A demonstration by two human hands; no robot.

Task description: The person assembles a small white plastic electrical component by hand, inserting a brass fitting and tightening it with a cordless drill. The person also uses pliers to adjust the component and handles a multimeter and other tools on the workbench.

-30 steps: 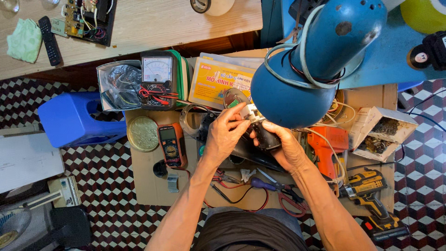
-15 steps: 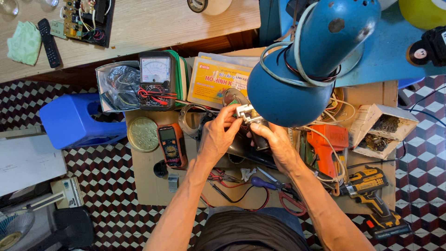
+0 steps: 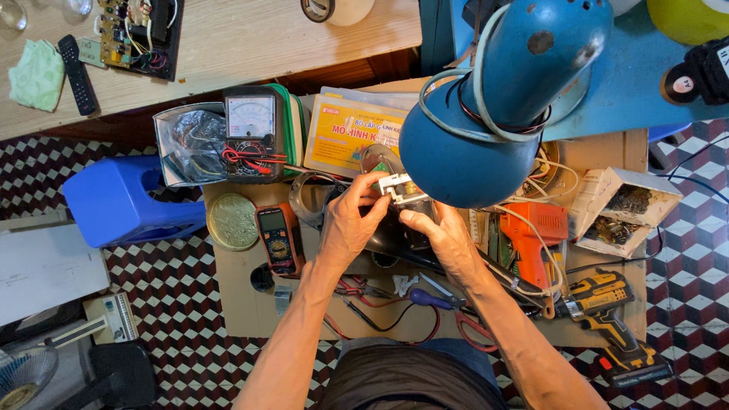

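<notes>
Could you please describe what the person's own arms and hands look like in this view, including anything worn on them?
Both arms are bare along all of their visible length: no sleeves show. The left hand and right hand wear no gloves, and I can make out no watch, ring or bracelet on either. Both forearms look lean and lightly haired.

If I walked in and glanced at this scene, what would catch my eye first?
Probably the big blue lamp shade hanging over the middle of the cluttered bench. Just under it, the left hand and right hand pinch a small white and metal part between their fingers. Around them lie an orange drill on the right and an orange multimeter on the left.
</notes>
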